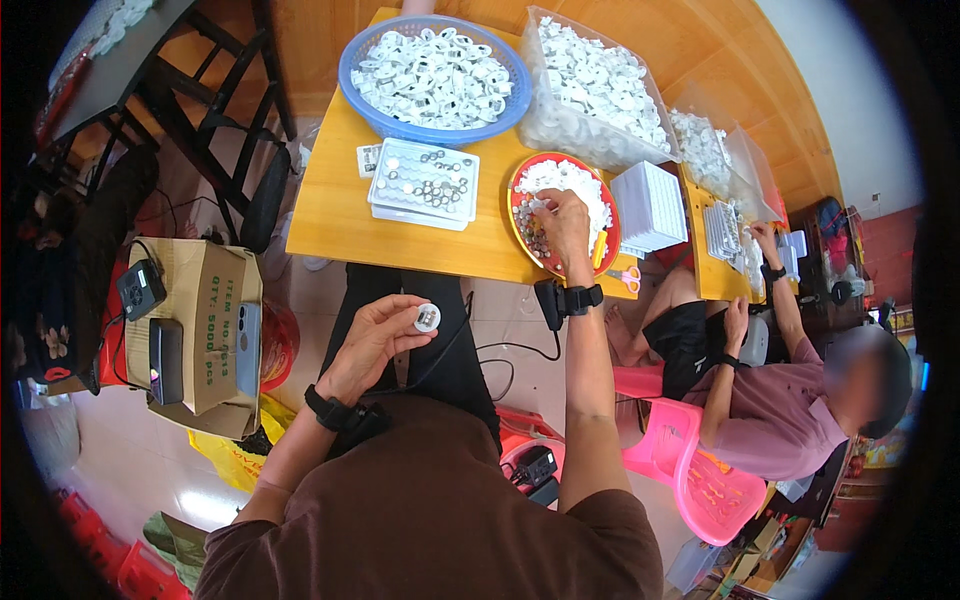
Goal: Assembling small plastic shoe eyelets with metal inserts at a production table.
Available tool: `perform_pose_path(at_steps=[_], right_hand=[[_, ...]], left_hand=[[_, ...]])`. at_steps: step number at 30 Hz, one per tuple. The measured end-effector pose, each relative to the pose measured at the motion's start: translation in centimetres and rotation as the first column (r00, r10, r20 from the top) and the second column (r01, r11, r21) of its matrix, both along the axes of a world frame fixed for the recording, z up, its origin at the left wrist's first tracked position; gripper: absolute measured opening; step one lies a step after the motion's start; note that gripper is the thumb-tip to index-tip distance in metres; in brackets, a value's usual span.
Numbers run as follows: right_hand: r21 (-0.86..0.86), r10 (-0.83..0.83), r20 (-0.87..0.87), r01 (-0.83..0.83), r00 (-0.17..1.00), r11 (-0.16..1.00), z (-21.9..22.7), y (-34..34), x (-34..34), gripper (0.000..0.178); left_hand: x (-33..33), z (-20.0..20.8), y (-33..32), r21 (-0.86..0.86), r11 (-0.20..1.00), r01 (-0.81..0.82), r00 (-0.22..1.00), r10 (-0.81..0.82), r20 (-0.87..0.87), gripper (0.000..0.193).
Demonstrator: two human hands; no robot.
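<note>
My left hand (378,338) pinches a small round white plastic piece (427,318) with metallic parts inside, held above my lap. My right hand (566,228) reaches into a red-rimmed round tray (518,178) at the table's edge. Its fingers are closed at the small button-like metal discs (536,242), and what they hold is hidden. White plastic bits (560,175) fill the far side of that tray. A yellow-handled tool (599,249) lies along its right side.
On the wooden table (330,215) stand a blue basket (345,80) and a clear bin (590,140), both full of white parts. White trays (425,185) hold metal rings. Scissors (628,279) lie at the front edge. A co-worker (770,410) sits at right; a cardboard box (215,300) stands left.
</note>
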State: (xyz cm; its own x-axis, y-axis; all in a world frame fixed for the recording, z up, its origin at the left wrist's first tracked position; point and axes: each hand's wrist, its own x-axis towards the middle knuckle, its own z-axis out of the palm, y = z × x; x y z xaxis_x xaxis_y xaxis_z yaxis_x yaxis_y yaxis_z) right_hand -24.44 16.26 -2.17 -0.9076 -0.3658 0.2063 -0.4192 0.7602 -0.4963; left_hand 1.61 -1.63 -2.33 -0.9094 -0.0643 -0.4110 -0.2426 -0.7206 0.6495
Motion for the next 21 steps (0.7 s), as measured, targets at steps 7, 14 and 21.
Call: perform_pose_path(at_steps=[7,14,21], right_hand=[[-0.001,0.066,-0.003,-0.066,0.998,0.998,-1.2,0.1,-0.9,0.020],[-0.041,0.037,0.104,-0.033,0.994,0.999,-0.6,0.7,-1.0,0.018],[-0.462,-0.071,0.086,0.103,0.994,0.881,0.1,3.7,0.7,0.012]], left_hand=[[-0.3,-0.4,-0.2,0.029,1.000,0.002,1.000,-0.003,0.011,0.022],[-0.3,-0.5,-0.3,0.033,0.999,0.000,1.000,0.000,0.013,0.022],[0.0,-0.3,-0.4,0.018,1.000,0.002,1.000,-0.002,0.003,0.022]])
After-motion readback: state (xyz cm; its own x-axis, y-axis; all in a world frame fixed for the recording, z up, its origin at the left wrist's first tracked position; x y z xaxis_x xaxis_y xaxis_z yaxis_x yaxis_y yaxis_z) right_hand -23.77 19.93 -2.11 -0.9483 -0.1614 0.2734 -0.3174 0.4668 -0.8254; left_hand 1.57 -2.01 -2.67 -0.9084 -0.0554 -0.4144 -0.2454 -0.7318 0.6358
